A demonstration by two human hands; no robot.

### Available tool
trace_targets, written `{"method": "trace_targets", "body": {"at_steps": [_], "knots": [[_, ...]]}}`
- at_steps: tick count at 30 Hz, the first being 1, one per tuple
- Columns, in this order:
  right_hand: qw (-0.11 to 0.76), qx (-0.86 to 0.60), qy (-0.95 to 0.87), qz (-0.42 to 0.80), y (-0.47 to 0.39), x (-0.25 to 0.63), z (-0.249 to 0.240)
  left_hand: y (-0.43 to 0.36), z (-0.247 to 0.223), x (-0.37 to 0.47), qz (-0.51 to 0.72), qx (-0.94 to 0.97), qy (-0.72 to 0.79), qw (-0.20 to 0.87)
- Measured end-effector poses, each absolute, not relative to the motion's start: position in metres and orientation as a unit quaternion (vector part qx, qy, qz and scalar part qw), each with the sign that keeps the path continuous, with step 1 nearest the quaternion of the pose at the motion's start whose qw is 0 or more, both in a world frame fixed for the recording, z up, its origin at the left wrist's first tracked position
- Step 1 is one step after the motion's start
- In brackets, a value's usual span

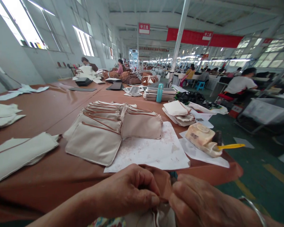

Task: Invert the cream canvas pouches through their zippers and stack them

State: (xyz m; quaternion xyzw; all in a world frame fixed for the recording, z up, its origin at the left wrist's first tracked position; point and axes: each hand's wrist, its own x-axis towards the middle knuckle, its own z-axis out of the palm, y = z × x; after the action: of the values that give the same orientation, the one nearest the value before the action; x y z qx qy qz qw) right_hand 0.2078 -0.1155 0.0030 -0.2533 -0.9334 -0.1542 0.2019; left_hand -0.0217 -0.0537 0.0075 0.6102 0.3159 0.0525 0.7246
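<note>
At the table's near edge, my left hand (pixel 134 187) is closed, pinching a sewn leather-like panel with a brown part (pixel 160 181) on top and a beige part (pixel 167 216) hanging below. Against the panel's right side my right hand (pixel 194 200) is closed, its fingers curled on the same piece. A small dark and teal thing shows between the hands; I cannot make out what it is. Just beyond lies white paper (pixel 153 154), stained brown. Stacked beige pouch-like panels (pixel 94 140) with brown edging rest partly on it.
Beige pieces (pixel 23 151) lie at left on the brown-covered table (pixel 49 116). To the right stands a cut plastic container (pixel 200 135) with a yellow-handled tool (pixel 232 146). Farther back are a teal bottle (pixel 159 93) and stacked panels (pixel 178 110). Several people sit or stand beyond.
</note>
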Motion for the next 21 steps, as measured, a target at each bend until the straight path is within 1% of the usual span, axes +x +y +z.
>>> {"method": "trace_targets", "body": {"at_steps": [5, 11, 13, 15, 17, 18, 21], "knots": [[0.251, -0.297, -0.918, -0.082, -0.128, 0.213, -0.008, -0.059, 0.015, -0.017, 0.071, 0.608, 0.299, 0.732], [0.295, -0.289, -0.908, -0.076, -0.128, 0.217, -0.012, -0.063, 0.022, -0.013, 0.094, 0.604, 0.281, 0.740], [0.324, -0.296, -0.898, -0.044, -0.124, 0.218, -0.009, -0.062, 0.022, -0.014, 0.110, 0.594, 0.270, 0.750], [0.382, -0.323, -0.866, 0.022, -0.118, 0.218, -0.005, -0.061, 0.021, -0.015, 0.112, 0.593, 0.263, 0.752], [0.405, -0.343, -0.836, 0.138, -0.108, 0.216, 0.002, -0.061, 0.020, -0.016, 0.108, 0.602, 0.265, 0.745], [0.389, -0.342, -0.830, 0.209, -0.102, 0.215, 0.005, -0.061, 0.020, -0.015, 0.110, 0.608, 0.270, 0.739], [0.295, -0.290, -0.815, 0.406, -0.085, 0.212, 0.010, -0.063, 0.022, -0.015, 0.122, 0.625, 0.294, 0.713]]}}
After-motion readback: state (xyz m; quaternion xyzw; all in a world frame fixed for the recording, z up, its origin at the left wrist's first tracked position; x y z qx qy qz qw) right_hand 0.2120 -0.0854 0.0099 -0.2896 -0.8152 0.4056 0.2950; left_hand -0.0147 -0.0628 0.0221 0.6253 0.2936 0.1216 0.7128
